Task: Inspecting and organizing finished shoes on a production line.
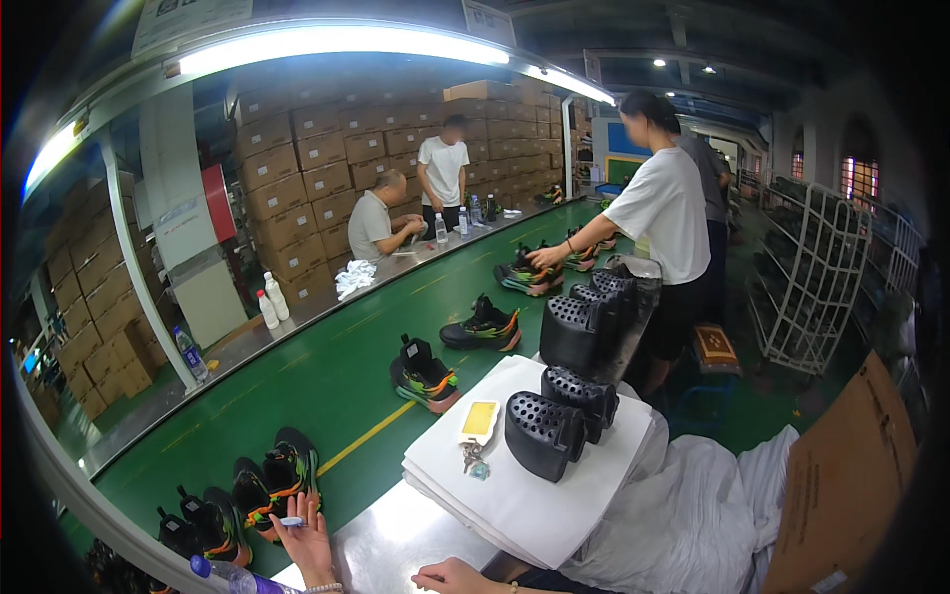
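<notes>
Left hand (309,546) is at the near-left corner of the metal counter (396,525), holding a small pale thing (292,522) in its fingers, right hand (450,574) loosely curled by the near edge, can't tell if it's got anything. A bottle (237,577) crowds the left side, and white sheets (539,515) with black perforated forms (539,436) hog the far end. Past that: green belt (327,396) with black shoes (247,490) along its near edge, then stacked cartons (346,148).

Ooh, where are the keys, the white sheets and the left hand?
Keys (470,457): head view, on the metal part.
White sheets (507,485): head view, on the bare top.
Left hand (311,549): head view, on the palm.
</notes>
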A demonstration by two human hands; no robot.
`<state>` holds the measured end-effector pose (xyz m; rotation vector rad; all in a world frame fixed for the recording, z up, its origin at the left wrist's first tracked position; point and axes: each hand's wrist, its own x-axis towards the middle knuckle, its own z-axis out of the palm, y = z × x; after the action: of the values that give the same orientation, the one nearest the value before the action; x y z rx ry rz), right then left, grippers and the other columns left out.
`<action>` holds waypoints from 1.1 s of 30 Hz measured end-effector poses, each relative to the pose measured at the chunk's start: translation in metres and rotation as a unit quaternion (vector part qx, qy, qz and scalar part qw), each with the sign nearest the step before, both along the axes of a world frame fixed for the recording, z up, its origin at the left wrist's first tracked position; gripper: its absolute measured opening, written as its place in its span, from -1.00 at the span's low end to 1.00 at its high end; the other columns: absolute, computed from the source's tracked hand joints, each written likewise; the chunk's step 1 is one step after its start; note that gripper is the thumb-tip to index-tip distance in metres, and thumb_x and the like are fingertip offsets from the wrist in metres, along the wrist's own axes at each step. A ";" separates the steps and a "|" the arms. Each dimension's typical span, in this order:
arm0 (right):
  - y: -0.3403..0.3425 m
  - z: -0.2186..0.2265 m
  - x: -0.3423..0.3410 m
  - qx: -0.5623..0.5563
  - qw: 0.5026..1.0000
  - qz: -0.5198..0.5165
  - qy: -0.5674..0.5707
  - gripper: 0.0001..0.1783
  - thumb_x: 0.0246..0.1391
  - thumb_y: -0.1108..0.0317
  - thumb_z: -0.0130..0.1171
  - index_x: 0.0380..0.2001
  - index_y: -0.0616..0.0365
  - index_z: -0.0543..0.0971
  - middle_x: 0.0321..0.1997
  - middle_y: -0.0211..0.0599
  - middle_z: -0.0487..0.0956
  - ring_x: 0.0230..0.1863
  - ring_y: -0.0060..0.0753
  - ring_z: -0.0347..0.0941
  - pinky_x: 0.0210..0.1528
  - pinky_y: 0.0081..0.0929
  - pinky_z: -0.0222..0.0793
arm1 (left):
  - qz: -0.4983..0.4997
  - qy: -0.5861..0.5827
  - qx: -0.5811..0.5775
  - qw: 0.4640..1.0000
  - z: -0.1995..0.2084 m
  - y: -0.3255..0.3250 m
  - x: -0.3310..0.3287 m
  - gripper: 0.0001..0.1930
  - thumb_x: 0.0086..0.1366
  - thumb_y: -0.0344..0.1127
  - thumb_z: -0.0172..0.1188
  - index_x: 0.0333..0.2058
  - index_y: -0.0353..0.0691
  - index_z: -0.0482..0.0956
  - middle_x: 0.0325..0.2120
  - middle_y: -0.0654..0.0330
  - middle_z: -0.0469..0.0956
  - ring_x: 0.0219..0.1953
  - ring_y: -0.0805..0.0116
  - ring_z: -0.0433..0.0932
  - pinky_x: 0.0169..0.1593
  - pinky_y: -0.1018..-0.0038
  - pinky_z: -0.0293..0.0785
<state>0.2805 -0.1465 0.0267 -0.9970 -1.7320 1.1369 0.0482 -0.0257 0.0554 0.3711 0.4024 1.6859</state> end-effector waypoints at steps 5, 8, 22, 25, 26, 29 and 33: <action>0.001 -0.004 0.002 -0.017 0.999 0.004 -0.028 -0.64 0.11 0.13 -0.03 -0.49 0.23 0.53 -0.66 -0.19 0.47 -0.66 -0.28 0.35 -0.52 -0.44 0.24 | -0.183 0.080 -0.013 0.980 -0.003 -0.003 0.021 -0.52 0.31 -0.05 -0.14 0.02 -0.35 0.27 -0.16 -0.05 0.46 -0.16 0.12 0.49 -0.11 0.30 0.45; 0.000 -0.007 -0.002 0.009 1.000 -0.004 -0.018 -0.64 0.10 0.13 -0.02 -0.49 0.22 0.52 -0.70 -0.16 0.43 -0.68 -0.27 0.32 -0.53 -0.42 0.22 | -0.182 0.207 -0.019 0.961 -0.013 -0.006 0.024 -0.60 0.29 -0.13 -0.08 -0.02 -0.31 0.31 -0.34 0.04 0.54 -0.25 0.15 0.52 -0.14 0.34 0.46; -0.003 -0.002 -0.002 0.021 1.000 -0.020 -0.009 -0.64 0.10 0.12 -0.03 -0.50 0.20 0.53 -0.62 -0.20 0.51 -0.61 -0.18 0.41 -0.49 -0.43 0.28 | 0.011 0.144 -0.097 0.985 -0.011 -0.001 0.022 -0.61 0.35 -0.28 -0.28 0.13 -0.15 0.19 -0.62 0.24 0.52 -0.56 0.42 0.51 -0.42 0.54 0.46; -0.004 0.000 -0.003 0.019 1.000 -0.017 -0.008 -0.65 0.10 0.12 -0.03 -0.50 0.20 0.53 -0.62 -0.19 0.51 -0.61 -0.18 0.41 -0.49 -0.43 0.28 | 0.028 0.132 -0.105 0.985 -0.018 0.003 0.018 -0.61 0.35 -0.30 -0.29 0.13 -0.18 0.19 -0.76 0.33 0.37 -0.72 0.52 0.34 -0.57 0.61 0.31; -0.004 0.000 -0.005 0.021 1.000 -0.023 -0.003 -0.65 0.10 0.12 -0.03 -0.50 0.20 0.53 -0.63 -0.19 0.50 -0.61 -0.18 0.41 -0.50 -0.43 0.27 | 0.012 0.145 -0.078 0.986 -0.020 0.004 0.016 -0.63 0.33 -0.31 -0.26 0.09 -0.22 0.24 -0.80 0.35 0.27 -0.76 0.54 0.25 -0.61 0.61 0.22; -0.003 -0.003 -0.004 0.012 0.999 -0.021 -0.032 -0.65 0.10 0.12 -0.02 -0.50 0.20 0.53 -0.66 -0.18 0.48 -0.64 -0.19 0.39 -0.53 -0.43 0.25 | -0.019 0.169 -0.054 0.984 -0.021 0.007 0.014 -0.70 0.31 -0.31 -0.19 -0.04 -0.30 0.33 -0.84 0.38 0.16 -0.80 0.57 0.13 -0.67 0.61 0.11; -0.004 -0.003 -0.005 0.010 1.000 -0.020 -0.012 -0.66 0.10 0.13 -0.02 -0.50 0.19 0.53 -0.69 -0.16 0.44 -0.66 -0.19 0.36 -0.55 -0.43 0.22 | -0.015 0.187 -0.088 0.978 -0.013 0.003 0.020 -0.81 0.26 -0.27 -0.05 -0.40 -0.29 0.40 -0.85 0.42 0.03 -0.80 0.59 0.06 -0.67 0.60 0.03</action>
<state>0.2757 -0.1510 0.0234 -1.0322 -1.7320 1.0834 0.0684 -0.0227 0.0423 0.5627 0.8143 1.5359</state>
